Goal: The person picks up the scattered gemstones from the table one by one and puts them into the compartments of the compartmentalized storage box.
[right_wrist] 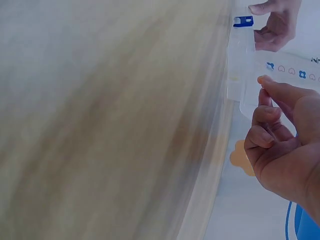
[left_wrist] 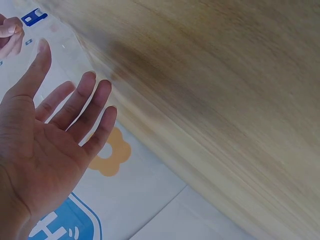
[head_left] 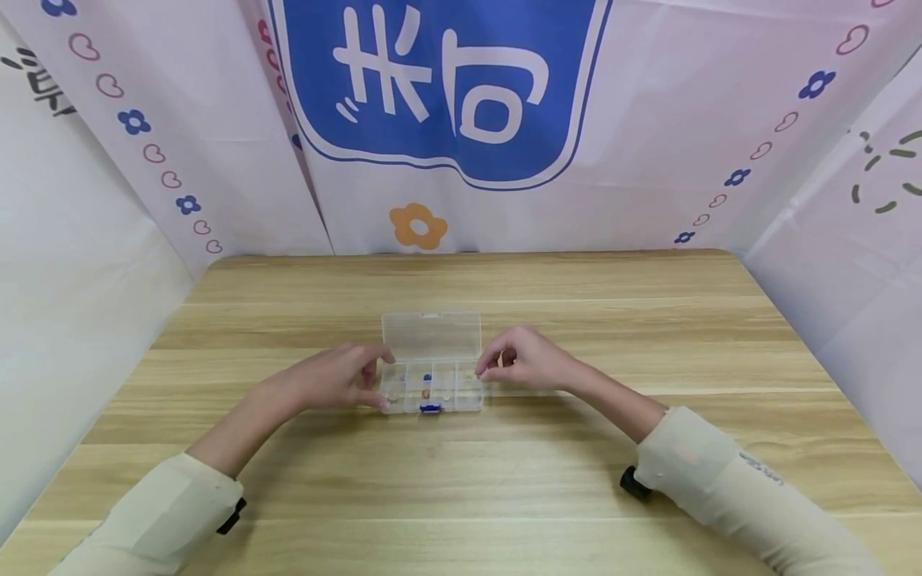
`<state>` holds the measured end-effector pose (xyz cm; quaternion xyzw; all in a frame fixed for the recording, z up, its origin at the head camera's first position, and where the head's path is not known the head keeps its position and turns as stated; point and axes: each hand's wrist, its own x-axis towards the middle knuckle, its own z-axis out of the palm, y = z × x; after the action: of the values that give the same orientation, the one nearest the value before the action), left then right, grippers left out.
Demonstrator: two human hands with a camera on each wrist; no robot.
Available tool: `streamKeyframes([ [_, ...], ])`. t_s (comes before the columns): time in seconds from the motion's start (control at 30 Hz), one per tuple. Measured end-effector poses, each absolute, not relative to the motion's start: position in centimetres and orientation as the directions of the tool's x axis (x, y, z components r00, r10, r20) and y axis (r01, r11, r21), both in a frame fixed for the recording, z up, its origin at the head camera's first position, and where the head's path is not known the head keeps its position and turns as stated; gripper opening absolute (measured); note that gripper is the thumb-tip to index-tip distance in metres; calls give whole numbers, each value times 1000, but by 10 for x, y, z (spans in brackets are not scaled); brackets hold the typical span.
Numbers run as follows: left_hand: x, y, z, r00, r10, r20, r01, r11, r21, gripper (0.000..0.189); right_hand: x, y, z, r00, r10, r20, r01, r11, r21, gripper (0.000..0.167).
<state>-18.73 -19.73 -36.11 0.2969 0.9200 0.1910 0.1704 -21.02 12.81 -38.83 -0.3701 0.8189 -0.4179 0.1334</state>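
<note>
A clear plastic compartment box (head_left: 470, 404) with a blue latch (head_left: 430, 408) lies on the table, its lid (head_left: 430, 336) raised at the back. Small blue, orange and pale pieces sit in several compartments. My left hand (head_left: 327, 376) touches the box's left end, thumb at the front corner and index finger at the back, the fingers fairly straight in the left wrist view. Over the right-hand compartments, my right hand (head_left: 533, 358) brings thumb and index fingertips together in a pinch, other fingers curled. Whatever tiny object lies between those fingertips is too small to make out.
The wood-grain table (head_left: 446, 496) spreads around the box. Printed white cloth (head_left: 648, 120) stands behind it and along both sides, with a blue sign and an orange flower (head_left: 437, 232) at the back. Dark bands show at both sleeves.
</note>
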Motion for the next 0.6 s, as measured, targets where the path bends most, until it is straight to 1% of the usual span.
streamKeyframes([
  [0.3,-187,-198,-361,-766,610,-201,481,752,450,59,-208,121,-392,-666,-743,75,-502,371,-781,5],
  [0.6,-188,-197,-362,-770,603,-209,475,760,444,60,-207,117,-392,-660,-750,43,-482,379,-790,5],
])
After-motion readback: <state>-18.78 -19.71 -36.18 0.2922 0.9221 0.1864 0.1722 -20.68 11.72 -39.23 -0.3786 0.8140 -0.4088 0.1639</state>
